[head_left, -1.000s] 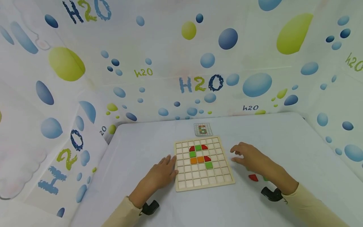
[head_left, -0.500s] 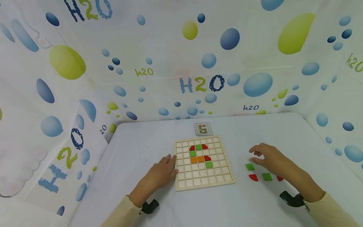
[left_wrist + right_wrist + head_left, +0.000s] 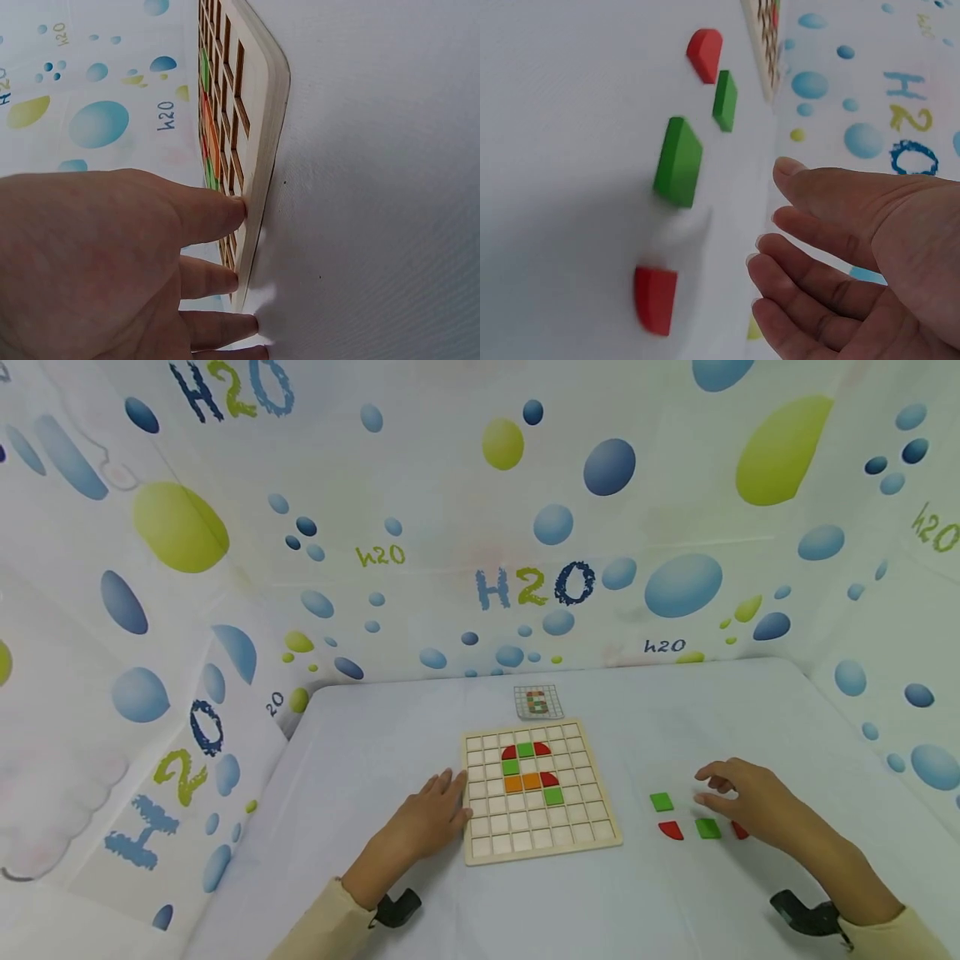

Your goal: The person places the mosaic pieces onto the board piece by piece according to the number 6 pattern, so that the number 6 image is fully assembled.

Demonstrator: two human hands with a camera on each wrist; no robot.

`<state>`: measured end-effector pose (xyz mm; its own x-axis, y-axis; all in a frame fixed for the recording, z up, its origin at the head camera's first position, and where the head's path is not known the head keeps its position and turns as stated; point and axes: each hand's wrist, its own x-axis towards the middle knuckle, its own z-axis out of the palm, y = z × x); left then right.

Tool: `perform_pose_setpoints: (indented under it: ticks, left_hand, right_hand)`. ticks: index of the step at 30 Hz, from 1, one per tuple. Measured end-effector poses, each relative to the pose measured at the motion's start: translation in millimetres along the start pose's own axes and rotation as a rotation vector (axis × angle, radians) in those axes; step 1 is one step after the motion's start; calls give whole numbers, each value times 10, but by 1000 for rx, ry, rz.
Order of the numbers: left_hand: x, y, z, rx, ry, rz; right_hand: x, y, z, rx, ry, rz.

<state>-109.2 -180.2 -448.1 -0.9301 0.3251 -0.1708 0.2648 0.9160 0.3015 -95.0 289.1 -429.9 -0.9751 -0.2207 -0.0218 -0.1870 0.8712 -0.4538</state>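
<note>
A square wooden grid board (image 3: 540, 843) lies on the white table, with red, green and orange tiles set in some of its cells. My left hand (image 3: 423, 818) touches the board's left edge with extended fingers; in the left wrist view the thumb and a finger rest against the wooden rim (image 3: 259, 150). My right hand (image 3: 757, 797) hovers over the loose tiles, fingers loosely bent and holding nothing. Near it lie a green square tile (image 3: 707, 828), another green square (image 3: 662, 802), a red quarter-round tile (image 3: 671, 831) and a second red tile (image 3: 740, 831), partly hidden by the hand.
A small pattern card (image 3: 537, 702) with a coloured grid lies just behind the board. Behind the table stands a white backdrop (image 3: 450, 485) printed with blue and green drops.
My right hand has moved right, away from the board to above the loose tiles, which have come into view. The left hand has stayed at the board's edge.
</note>
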Motion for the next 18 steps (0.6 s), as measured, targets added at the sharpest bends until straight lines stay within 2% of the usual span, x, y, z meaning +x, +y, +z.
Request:
perform_pose_setpoints:
  ticks: [9,18]
  left_hand:
    - [9,-6,14,-12,-2,-5]
    - [9,-8,20,-10,3,4]
  right_hand:
    - [-97,204,-48,-27,2,39]
    - [-187,331,-19,-24,-43,94]
